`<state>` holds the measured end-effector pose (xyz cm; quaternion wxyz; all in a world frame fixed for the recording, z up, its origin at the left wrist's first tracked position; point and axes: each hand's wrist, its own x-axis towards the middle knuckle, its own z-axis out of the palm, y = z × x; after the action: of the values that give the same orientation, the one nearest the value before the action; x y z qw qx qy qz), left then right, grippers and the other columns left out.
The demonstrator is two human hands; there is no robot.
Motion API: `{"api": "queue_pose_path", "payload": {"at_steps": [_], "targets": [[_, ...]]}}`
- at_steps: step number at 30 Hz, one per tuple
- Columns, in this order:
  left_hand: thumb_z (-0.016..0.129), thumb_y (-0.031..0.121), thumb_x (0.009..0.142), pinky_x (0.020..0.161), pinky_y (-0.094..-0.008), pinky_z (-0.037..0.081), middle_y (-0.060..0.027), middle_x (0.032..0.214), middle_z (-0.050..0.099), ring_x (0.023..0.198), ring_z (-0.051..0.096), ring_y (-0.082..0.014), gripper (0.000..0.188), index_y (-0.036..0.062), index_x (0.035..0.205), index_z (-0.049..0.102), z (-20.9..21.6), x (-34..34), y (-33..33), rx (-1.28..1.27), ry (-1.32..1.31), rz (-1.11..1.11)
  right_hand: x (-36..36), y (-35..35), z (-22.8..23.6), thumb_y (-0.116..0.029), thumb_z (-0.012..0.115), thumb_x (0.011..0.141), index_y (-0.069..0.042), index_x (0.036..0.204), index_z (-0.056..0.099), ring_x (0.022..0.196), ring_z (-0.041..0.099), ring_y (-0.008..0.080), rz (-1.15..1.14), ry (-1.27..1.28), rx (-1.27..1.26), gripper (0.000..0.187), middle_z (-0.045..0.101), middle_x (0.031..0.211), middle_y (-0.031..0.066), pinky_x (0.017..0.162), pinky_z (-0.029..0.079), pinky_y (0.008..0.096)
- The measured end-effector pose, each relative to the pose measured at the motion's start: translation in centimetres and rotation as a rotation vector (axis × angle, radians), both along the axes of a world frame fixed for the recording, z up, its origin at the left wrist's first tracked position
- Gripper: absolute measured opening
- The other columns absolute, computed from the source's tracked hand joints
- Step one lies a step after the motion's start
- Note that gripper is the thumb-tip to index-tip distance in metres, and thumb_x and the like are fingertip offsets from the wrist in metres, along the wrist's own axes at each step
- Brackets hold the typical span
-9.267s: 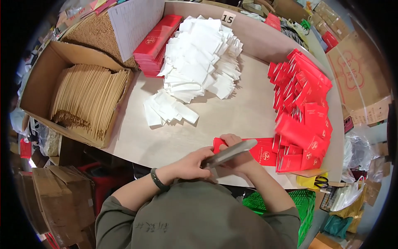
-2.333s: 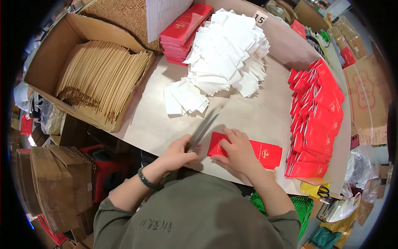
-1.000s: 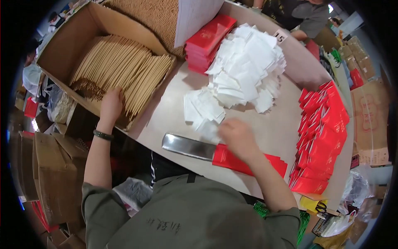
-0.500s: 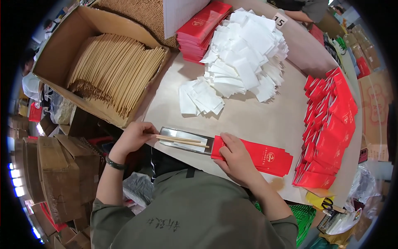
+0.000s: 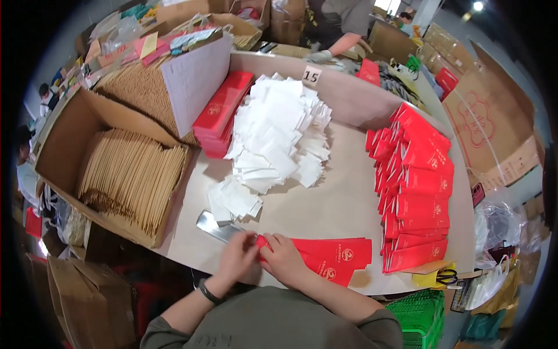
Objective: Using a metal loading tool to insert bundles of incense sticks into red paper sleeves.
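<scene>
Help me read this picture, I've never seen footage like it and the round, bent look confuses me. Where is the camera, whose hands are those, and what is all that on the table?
The camera sits on a person's head, looking down; its wide lens bends straight edges. The left hand and right hand are that person's own, meeting at the end of a long red paper sleeve, beside a flat metal tray. On the table lie a heap of white paper packets, a row of red sleeves and another red stack. The cardboard box on the left holds wooden sticks.
</scene>
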<state>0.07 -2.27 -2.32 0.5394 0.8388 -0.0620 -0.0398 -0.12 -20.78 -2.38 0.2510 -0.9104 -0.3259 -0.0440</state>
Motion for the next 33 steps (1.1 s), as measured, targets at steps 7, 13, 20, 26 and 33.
{"api": "queue_pose_path", "payload": {"at_steps": [7, 13, 20, 26, 33], "targets": [[0.088, 0.037, 0.066, 0.091, -0.0447, 0.048, -0.0169, 0.119, 0.059, 0.097, 0.063, -0.0307, 0.077, 0.0042, 0.128, 0.054, 5.3, 0.8, 4.0, 0.737, -0.612, -0.180, 0.7, -0.8, 0.0, -0.013, 0.072, 0.072, -0.011, 0.111, 0.063, 0.093, 0.058, 0.0384, 0.093, -0.091, 0.122, 0.040, 0.056, 0.105, 0.0203, 0.078, 0.048, 0.0491], [0.089, 0.039, 0.060, 0.073, -0.0428, 0.050, -0.0133, 0.089, 0.066, 0.082, 0.064, -0.0350, 0.061, 0.0057, 0.103, 0.061, 2.1, 2.2, 7.3, 0.796, -0.398, -0.257, 4.9, -7.2, 5.7, -0.020, 0.069, 0.083, -0.008, 0.074, 0.059, 0.075, 0.063, 0.0287, 0.163, -0.240, -0.091, 0.018, 0.060, 0.075, 0.0110, 0.060, 0.051, 0.0428], [0.075, 0.029, 0.078, 0.081, -0.0346, 0.052, -0.0110, 0.103, 0.067, 0.090, 0.063, -0.0200, 0.052, 0.0035, 0.121, 0.060, -5.0, -1.6, 3.7, -0.029, 0.297, -0.363, 2.9, -14.4, 5.5, -0.032, 0.081, 0.076, -0.004, 0.098, 0.064, 0.121, 0.053, 0.0360, 0.058, -0.134, -0.205, 0.039, 0.058, 0.124, 0.0200, 0.101, 0.046, 0.0472], [0.071, 0.013, 0.083, 0.071, -0.0264, 0.050, 0.0035, 0.098, 0.064, 0.084, 0.058, -0.0064, 0.041, 0.0074, 0.122, 0.059, 2.4, 0.5, -0.8, -0.176, 0.707, -0.525, 0.4, -5.8, 2.3, -0.025, 0.079, 0.072, -0.003, 0.097, 0.063, 0.101, 0.059, 0.0374, 0.031, 0.188, -0.106, 0.037, 0.061, 0.109, 0.0209, 0.091, 0.048, 0.0466], [0.080, 0.022, 0.075, 0.079, -0.0418, 0.053, -0.0149, 0.106, 0.061, 0.093, 0.064, -0.0360, 0.058, 0.0045, 0.124, 0.055, 2.4, -0.2, 4.1, 0.556, -0.056, -0.056, 1.7, -2.6, 3.4, -0.037, 0.061, 0.094, -0.002, 0.081, 0.060, 0.073, 0.063, 0.0379, -0.371, 0.481, -0.211, 0.037, 0.065, 0.078, 0.0181, 0.067, 0.049, 0.0487]]}}
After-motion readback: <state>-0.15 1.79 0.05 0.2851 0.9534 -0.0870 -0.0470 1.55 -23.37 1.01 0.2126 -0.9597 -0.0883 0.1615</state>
